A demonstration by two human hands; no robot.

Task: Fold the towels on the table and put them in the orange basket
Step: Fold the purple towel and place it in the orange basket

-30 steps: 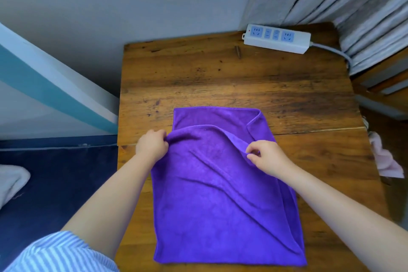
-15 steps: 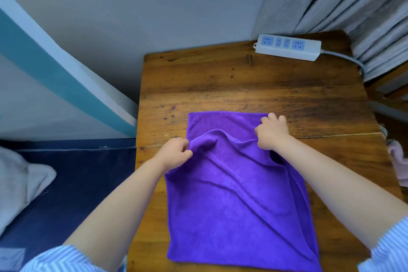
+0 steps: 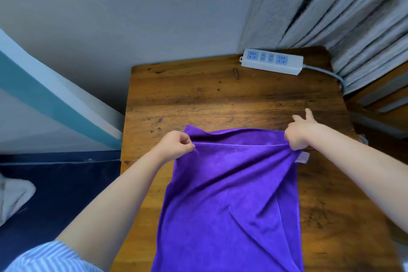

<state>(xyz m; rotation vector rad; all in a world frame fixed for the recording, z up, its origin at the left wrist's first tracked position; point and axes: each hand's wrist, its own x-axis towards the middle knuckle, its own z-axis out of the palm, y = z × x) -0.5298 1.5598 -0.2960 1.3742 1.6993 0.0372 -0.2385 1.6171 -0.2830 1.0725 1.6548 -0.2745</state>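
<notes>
A purple towel (image 3: pixel 229 201) lies folded over on the wooden table (image 3: pixel 220 99), running from the middle of the table to its near edge. My left hand (image 3: pixel 176 144) pinches the upper layer's far left corner. My right hand (image 3: pixel 298 133) grips the far right corner, with two fingers sticking out toward the far side. The edge between my hands is pulled straight, just short of the lower layer's far edge. A small white label (image 3: pixel 302 158) hangs below my right hand. No orange basket is in view.
A white power strip (image 3: pixel 271 64) with its cable lies at the table's far right corner, under grey curtains (image 3: pixel 331 6). A wall stands behind the table. Dark blue floor (image 3: pixel 61 183) and a white cloth (image 3: pixel 13 196) are to the left.
Both hands have carried the towel's upper layer away from me and spread apart, so the top edge is now taut and close to the lower layer's far edge.
</notes>
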